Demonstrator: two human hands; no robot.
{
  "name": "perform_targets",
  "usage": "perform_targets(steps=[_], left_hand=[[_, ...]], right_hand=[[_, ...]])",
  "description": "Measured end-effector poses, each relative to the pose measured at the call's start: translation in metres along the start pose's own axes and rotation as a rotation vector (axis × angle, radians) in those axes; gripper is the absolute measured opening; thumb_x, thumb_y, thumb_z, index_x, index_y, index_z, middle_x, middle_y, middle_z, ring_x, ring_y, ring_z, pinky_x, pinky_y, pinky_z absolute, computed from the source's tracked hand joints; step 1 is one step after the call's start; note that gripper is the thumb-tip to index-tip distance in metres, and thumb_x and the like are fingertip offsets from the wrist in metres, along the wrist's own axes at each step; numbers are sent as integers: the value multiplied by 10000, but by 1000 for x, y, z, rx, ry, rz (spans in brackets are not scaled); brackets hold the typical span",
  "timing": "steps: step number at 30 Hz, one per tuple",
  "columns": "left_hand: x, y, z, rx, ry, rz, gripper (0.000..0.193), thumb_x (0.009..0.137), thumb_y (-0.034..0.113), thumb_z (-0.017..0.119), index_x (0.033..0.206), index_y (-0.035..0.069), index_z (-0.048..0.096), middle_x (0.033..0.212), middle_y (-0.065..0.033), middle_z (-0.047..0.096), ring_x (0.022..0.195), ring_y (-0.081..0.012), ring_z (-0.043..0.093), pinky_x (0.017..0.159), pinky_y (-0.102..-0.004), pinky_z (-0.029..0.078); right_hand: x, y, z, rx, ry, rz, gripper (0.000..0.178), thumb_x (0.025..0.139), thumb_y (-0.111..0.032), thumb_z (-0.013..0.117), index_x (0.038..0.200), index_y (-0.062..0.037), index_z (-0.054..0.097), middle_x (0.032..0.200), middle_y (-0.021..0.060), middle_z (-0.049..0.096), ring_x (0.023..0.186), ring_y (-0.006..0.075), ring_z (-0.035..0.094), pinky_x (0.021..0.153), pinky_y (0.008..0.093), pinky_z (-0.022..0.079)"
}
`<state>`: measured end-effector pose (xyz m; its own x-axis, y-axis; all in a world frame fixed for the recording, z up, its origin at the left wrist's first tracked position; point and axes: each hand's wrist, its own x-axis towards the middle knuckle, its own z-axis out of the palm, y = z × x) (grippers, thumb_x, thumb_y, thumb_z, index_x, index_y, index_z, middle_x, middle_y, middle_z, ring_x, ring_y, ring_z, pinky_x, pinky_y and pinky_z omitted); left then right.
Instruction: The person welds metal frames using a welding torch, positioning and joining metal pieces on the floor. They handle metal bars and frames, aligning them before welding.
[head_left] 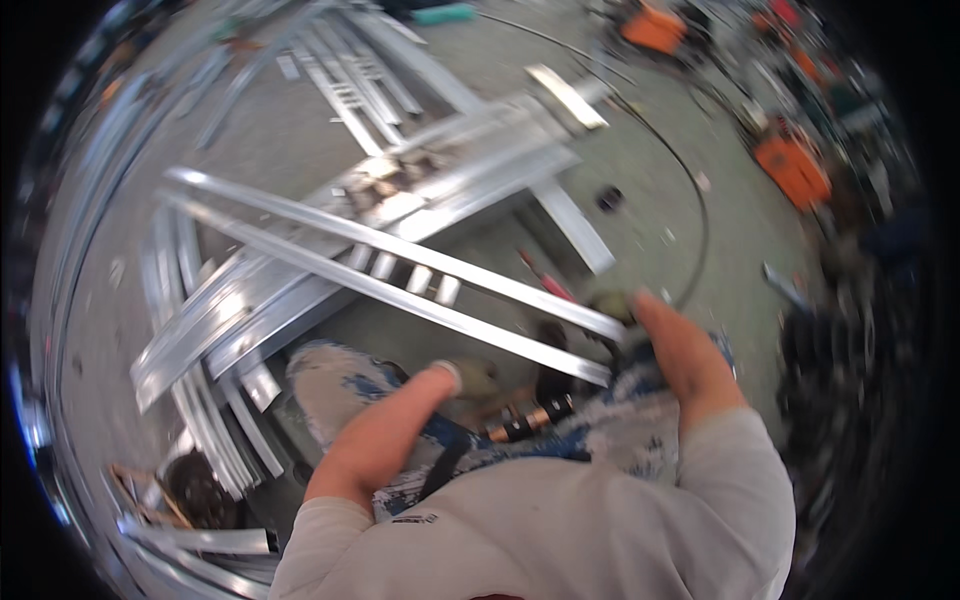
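A long metal frame (470, 270) of two shiny parallel rails, with short cross pieces between them, slants across the view toward my knees. My right hand (612, 304), in a dull green glove, is closed at the near end of its upper rail; the fingers are partly hidden and blurred. My left hand (476, 378), in a similar glove, is below the frame near my left knee, and its fingers are too smeared to read. Between my legs is a copper-and-black cylindrical thing (530, 422). A red-handled tool (548, 279) is beyond the rails, next to my right hand.
Wide metal channels (500, 150) lie beneath the frame, with small metal blocks (385, 190) on them. More metal strips (345, 85) lie on the floor behind and to the left. A dark cable (703, 190) curves across the right, near orange machines (792, 168).
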<state>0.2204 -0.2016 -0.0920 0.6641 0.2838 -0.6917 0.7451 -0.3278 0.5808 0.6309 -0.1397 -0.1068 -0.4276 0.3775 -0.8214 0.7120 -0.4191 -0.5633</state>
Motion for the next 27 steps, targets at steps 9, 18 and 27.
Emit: perform_targets(steps=[9,18,27], left_hand=[[-4,-2,6,-1,-5,-69,680,964,571,609,1450,98,662,1411,-188,694,1314,-364,652,1132,-424,485],[30,-13,39,41,-170,109,628,930,596,637,1384,172,726,1433,-172,687,1341,-368,630,1152,-440,450],[7,50,58,-244,-192,-57,613,986,644,583,1242,124,783,1035,-90,769,874,-213,713,767,-366,552]], right_hand=[[-71,-51,-10,402,363,-127,452,875,-88,793,1305,1,683,1009,69,710,861,165,677,747,325,554],[-139,-152,3,577,756,-696,491,862,-92,795,1325,12,670,1047,56,695,861,150,629,789,292,519],[-138,-224,46,642,932,-927,396,950,-154,808,1292,-1,681,875,0,650,718,83,581,658,269,479]])
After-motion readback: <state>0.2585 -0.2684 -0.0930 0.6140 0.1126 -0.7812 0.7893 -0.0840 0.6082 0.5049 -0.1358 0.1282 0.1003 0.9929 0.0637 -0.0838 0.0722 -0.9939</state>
